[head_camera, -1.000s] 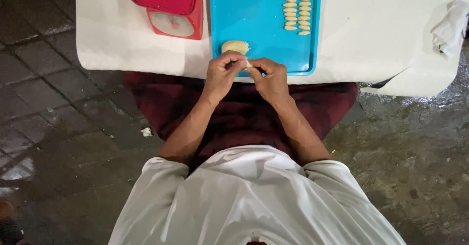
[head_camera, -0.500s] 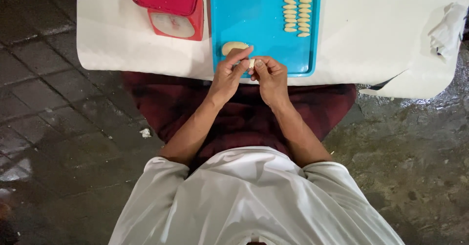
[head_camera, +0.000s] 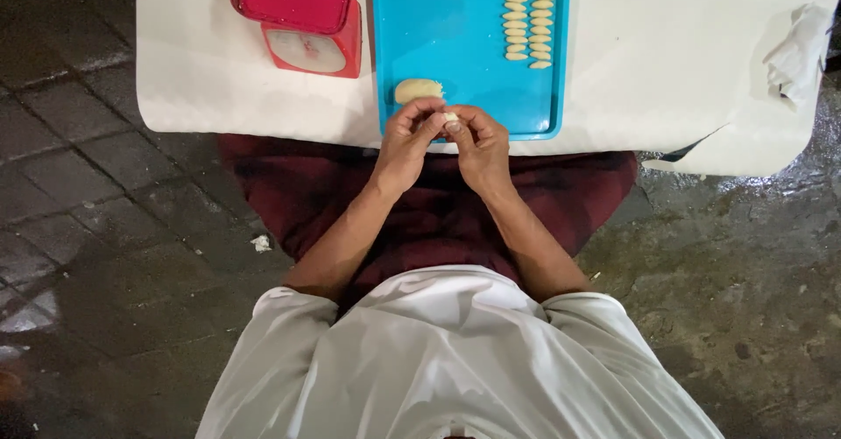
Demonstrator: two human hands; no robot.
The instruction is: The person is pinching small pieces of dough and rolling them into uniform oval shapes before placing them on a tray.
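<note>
Together, left hand point(head_camera: 405, 145) and right hand point(head_camera: 480, 145) pinch a small dough piece point(head_camera: 450, 118) over the blue tray point(head_camera: 438, 36), fingertips closed on it.

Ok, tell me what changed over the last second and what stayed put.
Little moved. The left hand and right hand stay together at the near edge of the blue tray, and their fingers have shifted slightly around the small dough piece pinched between them. The dough lump, the two rows of shaped pieces and the red scale lie as before.
</note>
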